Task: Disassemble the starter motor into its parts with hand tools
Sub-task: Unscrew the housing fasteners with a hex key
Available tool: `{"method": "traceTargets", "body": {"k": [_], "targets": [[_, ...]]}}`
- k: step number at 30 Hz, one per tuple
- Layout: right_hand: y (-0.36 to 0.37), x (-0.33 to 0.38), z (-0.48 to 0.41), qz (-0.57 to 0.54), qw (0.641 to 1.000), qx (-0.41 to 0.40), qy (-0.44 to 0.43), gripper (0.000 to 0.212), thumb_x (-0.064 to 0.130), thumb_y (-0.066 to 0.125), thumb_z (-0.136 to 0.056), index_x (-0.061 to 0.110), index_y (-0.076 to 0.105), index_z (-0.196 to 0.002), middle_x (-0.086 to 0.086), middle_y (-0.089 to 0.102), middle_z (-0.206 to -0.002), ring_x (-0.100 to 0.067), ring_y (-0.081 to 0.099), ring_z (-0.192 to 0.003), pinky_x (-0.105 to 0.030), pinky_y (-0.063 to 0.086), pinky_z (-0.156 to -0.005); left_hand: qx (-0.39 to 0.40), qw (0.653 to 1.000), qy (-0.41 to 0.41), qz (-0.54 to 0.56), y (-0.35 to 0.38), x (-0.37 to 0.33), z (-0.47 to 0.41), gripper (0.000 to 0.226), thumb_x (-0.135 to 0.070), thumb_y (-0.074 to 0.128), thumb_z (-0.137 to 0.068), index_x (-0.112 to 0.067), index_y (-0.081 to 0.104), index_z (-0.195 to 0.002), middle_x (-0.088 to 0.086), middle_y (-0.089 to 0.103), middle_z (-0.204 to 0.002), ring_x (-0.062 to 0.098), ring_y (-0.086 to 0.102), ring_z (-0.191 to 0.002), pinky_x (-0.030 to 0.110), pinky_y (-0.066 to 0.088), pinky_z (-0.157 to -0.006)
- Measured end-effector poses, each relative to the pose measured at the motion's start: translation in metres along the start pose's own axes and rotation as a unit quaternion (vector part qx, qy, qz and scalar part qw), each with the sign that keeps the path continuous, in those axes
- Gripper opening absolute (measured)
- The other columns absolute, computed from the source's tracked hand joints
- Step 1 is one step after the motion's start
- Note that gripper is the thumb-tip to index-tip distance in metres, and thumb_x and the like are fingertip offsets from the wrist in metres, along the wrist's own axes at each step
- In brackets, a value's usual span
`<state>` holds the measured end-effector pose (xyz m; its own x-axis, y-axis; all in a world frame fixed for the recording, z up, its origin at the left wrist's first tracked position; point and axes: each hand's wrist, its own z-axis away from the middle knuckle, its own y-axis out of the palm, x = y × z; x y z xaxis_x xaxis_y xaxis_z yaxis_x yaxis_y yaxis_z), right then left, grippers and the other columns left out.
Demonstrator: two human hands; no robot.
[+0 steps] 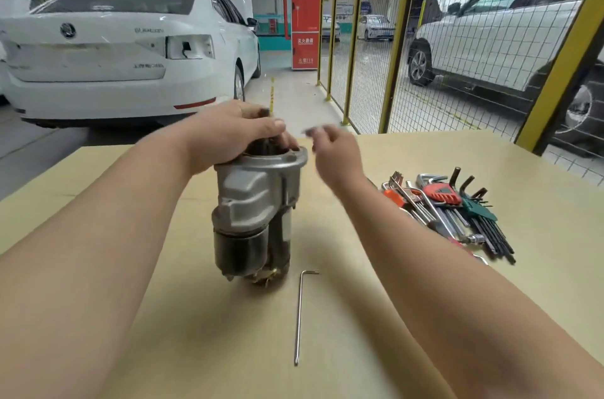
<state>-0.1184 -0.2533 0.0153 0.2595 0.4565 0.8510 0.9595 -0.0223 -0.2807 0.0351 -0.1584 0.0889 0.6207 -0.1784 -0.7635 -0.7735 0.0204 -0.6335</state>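
The starter motor [255,209] stands upright on the cardboard-covered table [425,317], its grey cast nose housing on top and its dark cylindrical body below. My left hand [228,133] grips the top of the housing, fingers curled over the rim. My right hand [333,150] hovers just right of the housing's flange, blurred by motion, with its fingers loosely bent; something small and grey shows at the fingertips, but I cannot make out what it is. A long L-shaped hex key [299,317] lies on the table in front of the motor.
A pile of hex key sets [457,212] with red, orange and green holders lies to the right. A yellow-framed wire fence [395,39] stands behind the table. A white car [124,45] is parked beyond the table's far edge.
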Motion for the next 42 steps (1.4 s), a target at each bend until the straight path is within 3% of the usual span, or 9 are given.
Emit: {"method": "traceTargets", "body": {"k": [2,5,9,13,18,22,29,32,42], "targets": [[-0.019,0.026,-0.013,-0.099,0.995,-0.017,0.018,0.025,0.014,0.046,-0.095,0.005,0.069,-0.093,-0.002,0.054,-0.068,-0.011,0.045,-0.057,-0.033,0.038,-0.056,0.045,0.999,0.008,-0.009,0.009,-0.011,-0.001,0.024,-0.041,0.054,-0.090,-0.031,0.071,-0.075,-0.012,0.072,-0.101,0.011,0.068,-0.095,0.033,0.048,-0.085],[-0.051,0.051,0.006,-0.150,0.984,0.092,-0.020,0.023,0.017,0.049,-0.095,0.012,0.070,-0.087,0.002,0.049,-0.062,-0.007,0.038,-0.046,-0.025,0.029,-0.043,0.010,1.000,0.016,-0.016,0.019,-0.016,-0.005,0.031,-0.037,0.053,-0.094,-0.029,0.068,-0.069,-0.014,0.071,-0.097,0.012,0.065,-0.096,0.033,0.047,-0.087],[-0.077,0.071,0.045,0.046,0.972,0.180,-0.145,0.017,0.030,0.055,-0.090,0.022,0.069,-0.084,0.012,0.059,-0.058,0.001,0.049,-0.050,-0.014,0.039,-0.047,-0.009,0.999,0.031,-0.018,0.021,-0.012,-0.006,0.027,-0.046,0.056,-0.085,-0.028,0.069,-0.070,-0.004,0.072,-0.088,0.021,0.066,-0.086,0.039,0.048,-0.086],[-0.080,0.080,0.056,0.218,0.945,0.185,-0.160,0.021,0.040,0.054,-0.082,0.022,0.066,-0.078,0.007,0.064,-0.069,-0.006,0.057,-0.064,-0.027,0.048,-0.059,-0.036,0.996,0.059,-0.048,0.023,-0.009,-0.006,0.024,-0.049,0.058,-0.076,-0.029,0.071,-0.077,-0.007,0.071,-0.079,0.012,0.065,-0.077,0.032,0.047,-0.077],[-0.076,0.095,0.050,0.285,0.923,0.201,-0.161,0.015,0.026,0.058,-0.084,0.021,0.063,-0.071,0.005,0.061,-0.066,-0.011,0.056,-0.061,-0.026,0.041,-0.051,-0.126,0.970,0.109,-0.176,0.021,-0.016,0.005,0.025,-0.053,0.058,-0.085,-0.033,0.061,-0.070,-0.015,0.060,-0.070,-0.004,0.056,-0.067,0.025,0.039,-0.061],[-0.068,0.111,0.049,0.337,0.900,0.230,-0.151,0.023,0.027,0.056,-0.086,0.022,0.059,-0.063,0.002,0.062,-0.066,-0.013,0.056,-0.059,-0.023,0.041,-0.047,-0.132,0.944,0.023,-0.302,0.026,-0.027,0.023,0.027,-0.051,0.046,-0.092,-0.031,0.054,-0.076,-0.011,0.057,-0.075,0.002,0.052,-0.069,0.027,0.034,-0.053],[-0.065,0.129,0.058,0.400,0.870,0.259,-0.126,0.019,0.021,0.052,-0.085,0.012,0.066,-0.076,-0.006,0.067,-0.071,-0.019,0.061,-0.059,-0.030,0.053,-0.056,-0.161,0.945,-0.039,-0.283,0.055,-0.027,0.062,0.054,-0.066,0.056,-0.065,-0.034,0.045,-0.107,-0.015,0.047,-0.101,0.013,0.048,-0.098,0.038,0.047,-0.079],[-0.062,0.136,0.058,0.446,0.850,0.250,-0.130,0.019,0.020,0.048,-0.084,0.010,0.063,-0.076,-0.005,0.067,-0.068,-0.020,0.064,-0.059,-0.030,0.054,-0.057,-0.157,0.943,-0.031,-0.292,0.056,-0.027,0.060,0.058,-0.056,0.063,-0.065,-0.032,0.044,-0.114,-0.012,0.048,-0.107,0.015,0.049,-0.104,0.041,0.048,-0.085],[-0.052,0.142,0.051,0.508,0.813,0.275,-0.071,0.028,0.015,0.047,-0.085,0.007,0.064,-0.064,-0.002,0.061,-0.048,-0.012,0.053,-0.036,-0.014,0.038,-0.032,-0.134,0.945,-0.025,-0.299,0.057,-0.031,0.044,0.050,-0.048,0.070,-0.064,-0.036,0.050,-0.108,-0.013,0.060,-0.095,0.015,0.055,-0.087,0.036,0.051,-0.072]]}}
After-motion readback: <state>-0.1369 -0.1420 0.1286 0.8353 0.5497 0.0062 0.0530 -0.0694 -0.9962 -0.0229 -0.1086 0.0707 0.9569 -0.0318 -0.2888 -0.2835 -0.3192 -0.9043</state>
